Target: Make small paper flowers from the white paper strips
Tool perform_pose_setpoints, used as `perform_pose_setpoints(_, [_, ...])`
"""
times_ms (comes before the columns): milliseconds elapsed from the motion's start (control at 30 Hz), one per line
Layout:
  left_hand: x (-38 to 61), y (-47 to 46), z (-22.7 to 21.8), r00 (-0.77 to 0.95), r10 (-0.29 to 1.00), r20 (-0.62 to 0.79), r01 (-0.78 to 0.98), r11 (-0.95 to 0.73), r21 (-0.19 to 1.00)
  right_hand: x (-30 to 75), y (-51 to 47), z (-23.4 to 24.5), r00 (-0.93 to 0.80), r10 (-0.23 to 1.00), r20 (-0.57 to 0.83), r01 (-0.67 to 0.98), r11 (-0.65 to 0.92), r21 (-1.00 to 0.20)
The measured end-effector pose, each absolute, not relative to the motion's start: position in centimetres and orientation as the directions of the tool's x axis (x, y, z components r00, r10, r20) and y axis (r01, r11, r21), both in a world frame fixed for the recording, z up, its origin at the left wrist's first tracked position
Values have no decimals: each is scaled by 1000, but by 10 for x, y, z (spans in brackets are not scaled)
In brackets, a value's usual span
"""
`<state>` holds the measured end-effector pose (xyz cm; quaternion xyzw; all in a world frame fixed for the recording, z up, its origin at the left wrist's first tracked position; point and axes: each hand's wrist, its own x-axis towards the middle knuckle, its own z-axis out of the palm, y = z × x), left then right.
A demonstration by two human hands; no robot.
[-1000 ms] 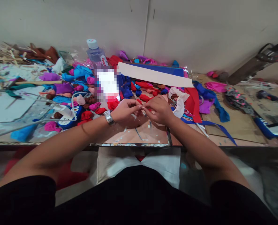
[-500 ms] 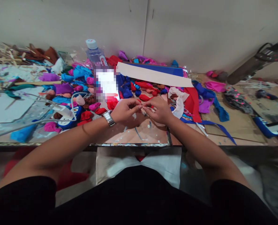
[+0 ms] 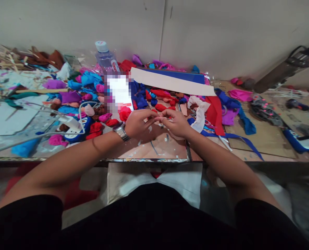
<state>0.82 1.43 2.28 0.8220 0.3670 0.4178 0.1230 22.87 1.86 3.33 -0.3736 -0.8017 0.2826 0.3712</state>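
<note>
My left hand (image 3: 140,123) and my right hand (image 3: 176,122) meet over the table near its front. Both are closed, thumbs and fingers pinched fingertip to fingertip. Whatever lies between them is mostly covered; only a small pale sliver shows by the right fingers. Just beyond the hands lie crumpled red pieces (image 3: 162,108) that look like paper or cloth. A crumpled white strip (image 3: 200,113) is to the right of my right hand. Close to my left hand is a red bunched piece (image 3: 124,113). A metal watch (image 3: 121,132) is on my left wrist.
A bottle (image 3: 106,59) stands behind a bright, blurred-out screen (image 3: 119,92). A long cream strip (image 3: 172,82) lies across the colourful heap. A white cable (image 3: 47,134) runs to a blue-and-white plug block (image 3: 77,130) at left. Cardboard (image 3: 263,142) lies at right.
The fingertips have shifted slightly against each other, and my left wrist has turned a little. The hands stay pinched together in nearly the same place.
</note>
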Motion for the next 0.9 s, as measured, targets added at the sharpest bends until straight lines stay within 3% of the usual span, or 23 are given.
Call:
perform_pose_setpoints(167, [7,16,22,337,755,562,480,-652,588,234,22,32,-451,738,503,429,673,-603])
perform_pose_setpoints(333, [7,14,25,357,785,507,416,-619,666,233,22,31,-461,713,529,484,701,-523])
perform_pose_setpoints(733, [7,14,24,349,819,456,401,-570,718,234,22,33,-437,711,550,465,703,-539])
perform_pose_setpoints(900, [10,14,26,308,859,409,295,-494,818,233,23,31,-424,703,571,476,709,-519])
